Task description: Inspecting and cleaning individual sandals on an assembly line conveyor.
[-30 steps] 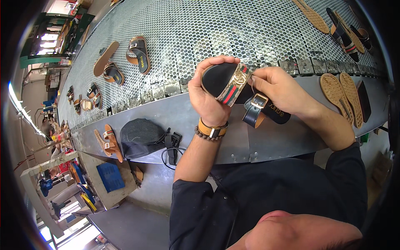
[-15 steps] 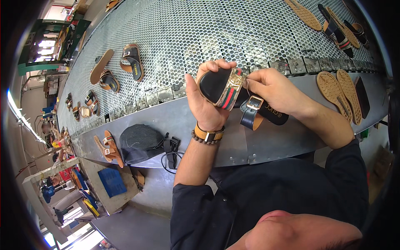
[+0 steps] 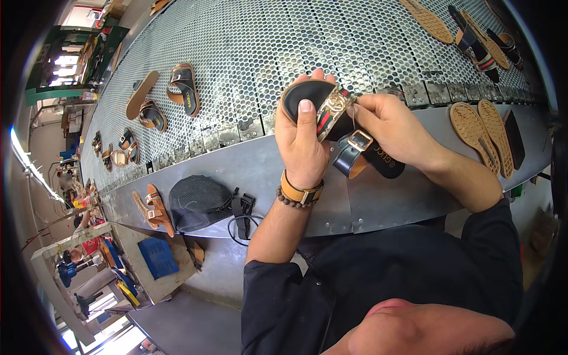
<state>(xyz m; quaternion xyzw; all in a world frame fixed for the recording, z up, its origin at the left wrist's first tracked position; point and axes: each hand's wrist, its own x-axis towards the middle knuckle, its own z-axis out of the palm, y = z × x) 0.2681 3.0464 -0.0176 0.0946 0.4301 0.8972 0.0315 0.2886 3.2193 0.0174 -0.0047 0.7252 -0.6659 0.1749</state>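
A black sandal (image 3: 383, 164) is held over the metal ledge. Its front strap (image 3: 332, 116) has a red and green stripe and a gold emblem; its second strap (image 3: 357, 147) is black with a gold buckle. My left hand (image 3: 303, 139) grips the toe end, thumb flat on the black insole and fingers wrapped beneath. Thumb and fingertips of my right hand (image 3: 384, 121) pinch together at the right edge of the striped strap. Whether a thin thread is caught between those fingertips is too small to make out.
Black sandals (image 3: 187, 89) lie on the perforated conveyor (image 3: 248, 65) at left, with others at far right. Tan soles (image 3: 473, 136) rest on the ledge (image 3: 402, 195) to the right. Left along it sit a black mesh bag (image 3: 200, 203) and brown sandals (image 3: 155, 210).
My left thumb has come down onto the insole. The sandal has tilted a little, and my right hand still pinches at the strap's edge.
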